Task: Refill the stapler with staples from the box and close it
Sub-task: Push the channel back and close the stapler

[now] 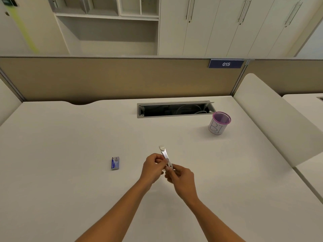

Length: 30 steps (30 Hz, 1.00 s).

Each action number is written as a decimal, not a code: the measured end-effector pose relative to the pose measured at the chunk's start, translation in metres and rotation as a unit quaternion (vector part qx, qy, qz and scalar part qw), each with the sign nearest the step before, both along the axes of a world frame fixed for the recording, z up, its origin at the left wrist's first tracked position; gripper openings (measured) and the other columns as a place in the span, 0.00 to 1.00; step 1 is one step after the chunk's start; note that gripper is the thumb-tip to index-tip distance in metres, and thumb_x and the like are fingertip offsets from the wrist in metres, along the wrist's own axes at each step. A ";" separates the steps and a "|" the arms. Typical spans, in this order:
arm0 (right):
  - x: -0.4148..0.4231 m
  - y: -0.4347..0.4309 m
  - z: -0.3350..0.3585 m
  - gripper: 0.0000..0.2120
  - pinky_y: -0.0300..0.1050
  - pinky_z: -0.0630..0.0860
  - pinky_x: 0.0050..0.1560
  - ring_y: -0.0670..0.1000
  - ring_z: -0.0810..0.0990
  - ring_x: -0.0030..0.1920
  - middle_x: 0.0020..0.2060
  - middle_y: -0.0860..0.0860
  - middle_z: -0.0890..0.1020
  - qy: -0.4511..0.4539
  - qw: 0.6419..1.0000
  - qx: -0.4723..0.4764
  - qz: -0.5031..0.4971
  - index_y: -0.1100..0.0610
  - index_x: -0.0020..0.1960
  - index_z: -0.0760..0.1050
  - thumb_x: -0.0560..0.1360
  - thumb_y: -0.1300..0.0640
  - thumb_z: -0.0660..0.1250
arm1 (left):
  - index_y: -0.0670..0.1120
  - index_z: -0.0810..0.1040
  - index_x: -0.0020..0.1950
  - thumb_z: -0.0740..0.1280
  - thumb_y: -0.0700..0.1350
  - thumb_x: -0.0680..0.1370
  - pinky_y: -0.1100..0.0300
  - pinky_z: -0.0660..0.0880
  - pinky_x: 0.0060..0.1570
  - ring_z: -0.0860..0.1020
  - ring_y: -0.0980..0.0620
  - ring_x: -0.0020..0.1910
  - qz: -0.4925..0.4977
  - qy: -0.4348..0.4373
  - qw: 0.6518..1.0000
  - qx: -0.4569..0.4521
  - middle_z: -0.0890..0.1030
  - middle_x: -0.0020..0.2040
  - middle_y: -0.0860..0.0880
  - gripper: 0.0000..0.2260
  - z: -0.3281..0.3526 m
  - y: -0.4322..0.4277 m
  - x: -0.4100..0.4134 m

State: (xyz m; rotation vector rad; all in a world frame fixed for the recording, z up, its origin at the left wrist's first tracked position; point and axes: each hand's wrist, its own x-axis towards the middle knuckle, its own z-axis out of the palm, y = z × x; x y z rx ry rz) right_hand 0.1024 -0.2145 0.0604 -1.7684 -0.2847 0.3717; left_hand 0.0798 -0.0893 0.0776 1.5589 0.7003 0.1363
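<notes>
A slim silver stapler (164,154) with a pale tip is held above the white desk (70,137), its tip pointing away from me. My left hand (152,167) pinches its middle from the left. My right hand (180,176) grips its near end, by the hinge. Whether the stapler is open or closed is hidden by my fingers. A small blue staple box (115,163) lies flat on the desk, well to the left of both hands and apart from them.
A purple mesh pen cup (219,123) with a white paper label stands at the back right. Behind the hands is an open cable slot (174,110) in the desk. A beige partition (113,79) closes the far edge; a white divider (272,119) bounds the right side.
</notes>
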 end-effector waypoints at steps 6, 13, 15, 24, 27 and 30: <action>0.029 -0.005 0.002 0.07 0.40 0.83 0.43 0.52 0.86 0.39 0.36 0.53 0.87 0.014 0.999 0.037 -0.020 0.44 0.45 0.83 0.78 0.55 0.68 | 0.44 0.79 0.51 0.66 0.46 0.77 0.54 0.78 0.45 0.81 0.49 0.48 -0.032 -0.009 0.999 -0.008 0.83 0.47 0.46 0.07 0.003 0.002 0.018; 0.063 -0.016 -0.007 0.07 0.41 0.82 0.43 0.51 0.86 0.37 0.33 0.54 0.86 -0.017 0.995 0.005 -0.097 0.54 0.51 0.85 0.77 0.57 0.69 | 0.49 0.76 0.48 0.63 0.52 0.78 0.60 0.74 0.44 0.78 0.52 0.45 -0.018 0.043 0.998 0.041 0.81 0.46 0.51 0.08 -0.027 0.012 0.015; 0.068 -0.018 -0.012 0.08 0.40 0.79 0.39 0.50 0.82 0.34 0.33 0.54 0.85 -0.034 0.994 -0.027 -0.103 0.53 0.53 0.84 0.76 0.57 0.70 | 0.51 0.76 0.50 0.63 0.51 0.78 0.63 0.73 0.44 0.77 0.52 0.49 -0.019 0.046 0.994 0.096 0.80 0.50 0.52 0.06 -0.043 0.018 0.007; 0.070 -0.006 -0.042 0.12 0.31 0.72 0.29 0.43 0.74 0.27 0.31 0.46 0.83 -0.071 0.988 -0.076 -0.118 0.56 0.57 0.83 0.74 0.59 0.71 | 0.50 0.59 0.76 0.58 0.50 0.81 0.51 0.46 0.75 0.51 0.49 0.77 -0.103 0.089 0.908 0.396 0.56 0.78 0.49 0.23 -0.101 0.044 -0.029; 0.069 -0.003 -0.051 0.11 0.28 0.71 0.31 0.40 0.75 0.28 0.34 0.47 0.84 -0.077 0.987 -0.094 -0.105 0.56 0.56 0.83 0.74 0.59 0.71 | 0.52 0.49 0.78 0.52 0.55 0.81 0.53 0.39 0.74 0.44 0.52 0.77 -0.137 0.108 0.868 0.466 0.48 0.79 0.52 0.26 -0.114 0.051 -0.040; 0.069 -0.002 -0.060 0.06 0.31 0.71 0.34 0.44 0.78 0.32 0.34 0.49 0.83 -0.088 0.982 -0.144 -0.084 0.56 0.50 0.83 0.73 0.59 0.71 | 0.54 0.46 0.78 0.50 0.57 0.81 0.53 0.38 0.74 0.41 0.55 0.76 -0.145 0.107 0.850 0.495 0.46 0.79 0.54 0.26 -0.119 0.053 -0.044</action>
